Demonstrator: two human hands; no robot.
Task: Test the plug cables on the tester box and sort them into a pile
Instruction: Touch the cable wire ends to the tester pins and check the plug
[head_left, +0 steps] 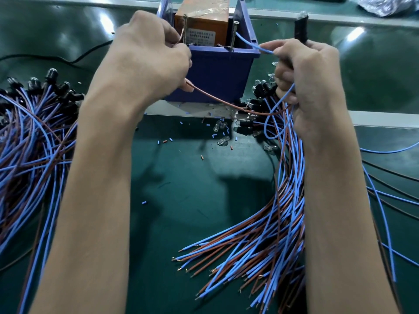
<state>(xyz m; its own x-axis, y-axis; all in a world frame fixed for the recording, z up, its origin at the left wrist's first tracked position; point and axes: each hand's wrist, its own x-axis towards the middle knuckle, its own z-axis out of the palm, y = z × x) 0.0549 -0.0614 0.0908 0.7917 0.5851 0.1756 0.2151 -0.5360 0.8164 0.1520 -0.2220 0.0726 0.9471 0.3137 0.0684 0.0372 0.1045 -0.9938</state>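
The tester box (217,71) is a blue bin holding an orange unit (204,21), with two upright screws on its front rim. My left hand (149,55) pinches a brown wire (217,99) and brings its end up to the left screw (184,30). My right hand (303,66) grips a black lamp socket (300,27) with a clear bulb on top and pinches the blue wire (249,43), whose end reaches the right screw (233,35). Both wires run back to that socket.
A heap of blue and brown socket cables (34,132) lies at left. Another bundle (260,234) fans out below my right hand. Loose bulbs (223,140) and cut insulation bits lie on the green mat (181,177). A grey rail (385,120) crosses behind.
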